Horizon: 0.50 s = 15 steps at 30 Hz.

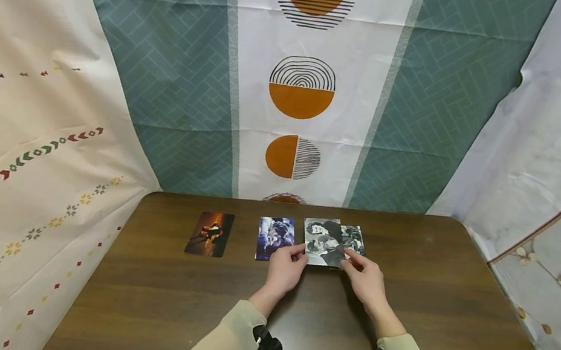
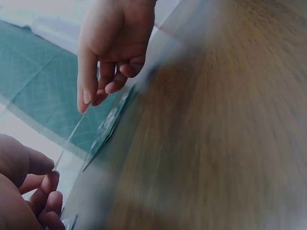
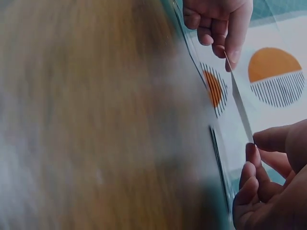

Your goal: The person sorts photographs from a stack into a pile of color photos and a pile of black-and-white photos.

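Note:
A black-and-white photo card (image 1: 322, 237) picturing two people is held by both hands, tilted, just above the far part of the table. My left hand (image 1: 286, 268) pinches its left edge between thumb and fingers; my right hand (image 1: 367, 280) pinches the right edge. Seen from the left wrist, the held card (image 2: 72, 132) is a thin line between the hands, apart from a card below it (image 2: 109, 124). Partly covered behind it lies another black-and-white card (image 1: 355, 239). Just left of my left hand is a blue-and-white picture card (image 1: 273, 236).
Farther left on the brown wooden table (image 1: 155, 302) lies a dark orange picture card (image 1: 210, 234). A patterned curtain (image 1: 299, 92) hangs along the far edge. Printed cloths hang on the left (image 1: 40, 161) and right (image 1: 549, 181). Each wrist wears a small black camera (image 1: 271, 346).

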Tool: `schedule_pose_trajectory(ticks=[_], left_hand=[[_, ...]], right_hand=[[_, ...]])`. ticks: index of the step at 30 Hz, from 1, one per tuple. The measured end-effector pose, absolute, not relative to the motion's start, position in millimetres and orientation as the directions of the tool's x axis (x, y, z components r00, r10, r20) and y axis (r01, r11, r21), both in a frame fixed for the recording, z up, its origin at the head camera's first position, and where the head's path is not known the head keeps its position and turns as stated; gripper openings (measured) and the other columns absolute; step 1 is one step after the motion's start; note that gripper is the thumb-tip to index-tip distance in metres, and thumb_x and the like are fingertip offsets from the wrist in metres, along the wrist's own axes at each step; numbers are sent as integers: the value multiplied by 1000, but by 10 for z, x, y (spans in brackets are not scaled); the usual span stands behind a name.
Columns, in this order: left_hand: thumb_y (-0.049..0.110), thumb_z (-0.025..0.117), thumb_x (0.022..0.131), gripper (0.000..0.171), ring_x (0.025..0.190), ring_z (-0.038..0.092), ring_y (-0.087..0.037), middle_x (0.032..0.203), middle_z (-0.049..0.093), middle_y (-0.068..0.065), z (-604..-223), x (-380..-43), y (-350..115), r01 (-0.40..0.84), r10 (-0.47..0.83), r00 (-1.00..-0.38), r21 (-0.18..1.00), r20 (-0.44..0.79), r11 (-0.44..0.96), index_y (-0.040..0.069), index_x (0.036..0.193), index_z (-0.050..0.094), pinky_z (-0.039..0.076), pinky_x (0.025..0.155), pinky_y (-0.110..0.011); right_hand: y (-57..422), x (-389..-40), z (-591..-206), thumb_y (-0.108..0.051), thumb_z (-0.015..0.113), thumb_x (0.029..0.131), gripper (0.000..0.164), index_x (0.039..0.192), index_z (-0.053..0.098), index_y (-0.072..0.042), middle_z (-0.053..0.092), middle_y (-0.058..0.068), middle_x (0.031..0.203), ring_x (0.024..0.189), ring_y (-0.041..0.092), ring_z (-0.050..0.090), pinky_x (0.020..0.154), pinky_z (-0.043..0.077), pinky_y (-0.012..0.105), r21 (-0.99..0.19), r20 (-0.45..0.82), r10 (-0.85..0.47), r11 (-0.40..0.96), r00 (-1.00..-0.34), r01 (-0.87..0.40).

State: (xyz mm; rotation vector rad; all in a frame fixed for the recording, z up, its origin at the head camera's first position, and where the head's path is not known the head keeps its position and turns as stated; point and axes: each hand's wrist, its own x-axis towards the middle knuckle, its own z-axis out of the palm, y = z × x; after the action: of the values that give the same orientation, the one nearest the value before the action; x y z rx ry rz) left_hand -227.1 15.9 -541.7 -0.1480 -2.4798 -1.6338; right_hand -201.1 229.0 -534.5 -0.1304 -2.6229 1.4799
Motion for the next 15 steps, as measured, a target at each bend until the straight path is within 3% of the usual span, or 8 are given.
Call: schedule_pose_trajectory(ticks=[5, 15], left_hand=[[5, 72, 89, 29, 68, 55, -3, 80, 70, 4, -5416, -2291, 351, 175, -26, -979, 896, 203, 407, 0, 115, 82, 48, 65, -26], [9, 74, 89, 32, 70, 58, -4, 80, 70, 9, -5367, -2309, 605, 117, -32, -989, 882, 147, 456, 6, 119, 83, 49, 66, -27]], right_hand=[[2431, -2000, -5339, -16, 70, 103, 40, 141, 70, -5, 76, 17, 119, 121, 37, 65, 103, 46, 50, -857, 52, 174, 514, -983, 46], [2620, -2059, -5325, -20, 69, 104, 40, 141, 71, -6, 74, 18, 125, 123, 38, 64, 100, 47, 50, -842, 34, 210, 533, -977, 85]])
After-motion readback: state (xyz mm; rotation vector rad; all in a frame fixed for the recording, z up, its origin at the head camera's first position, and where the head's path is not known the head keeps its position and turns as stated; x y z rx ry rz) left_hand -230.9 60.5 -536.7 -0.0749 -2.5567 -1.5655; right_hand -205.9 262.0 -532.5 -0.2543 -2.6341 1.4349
